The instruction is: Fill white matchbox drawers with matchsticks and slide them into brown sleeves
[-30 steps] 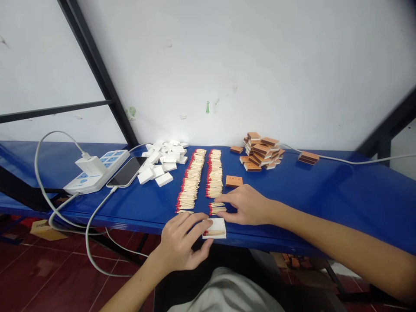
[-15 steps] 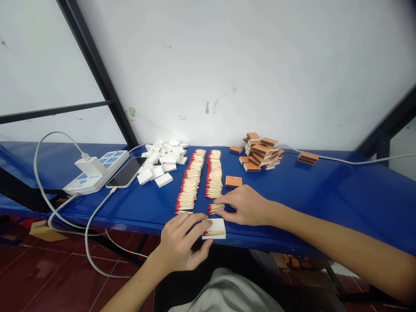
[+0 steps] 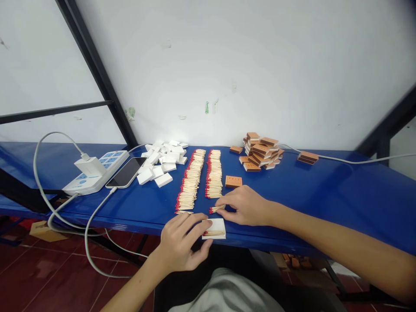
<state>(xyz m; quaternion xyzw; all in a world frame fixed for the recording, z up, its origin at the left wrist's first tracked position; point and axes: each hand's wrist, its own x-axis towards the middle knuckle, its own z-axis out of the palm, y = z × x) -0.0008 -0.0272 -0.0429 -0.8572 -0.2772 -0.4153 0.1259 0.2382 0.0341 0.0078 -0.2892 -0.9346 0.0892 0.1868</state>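
My left hand [image 3: 186, 242] grips a white matchbox tray [image 3: 218, 225] at the table's front edge, fingers over its left end and thumb at its near side. A few red-tipped matches [image 3: 214, 233] lie inside the tray. Just beyond it, my right hand [image 3: 242, 206] pinches a small bunch of matches [image 3: 216, 209] between thumb and fingers, heads pointing left. Two long rows of matches run away from me: a left row [image 3: 191, 182] and a right row [image 3: 214, 175]. Beside the right row lies an orange-brown matchbox sleeve [image 3: 233, 181].
White trays [image 3: 162, 158] are heaped at the back left, near a phone [image 3: 126, 172] and a power strip [image 3: 110, 162] with looping white cables. Brown matchboxes [image 3: 261, 151] are piled at the back right. Another matchbox [image 3: 307, 157] lies farther right on the blue table [image 3: 331, 190].
My right hand's fingers have closed in on the small bunch of matches, squeezing it narrower. My left hand and the tray have stayed put.
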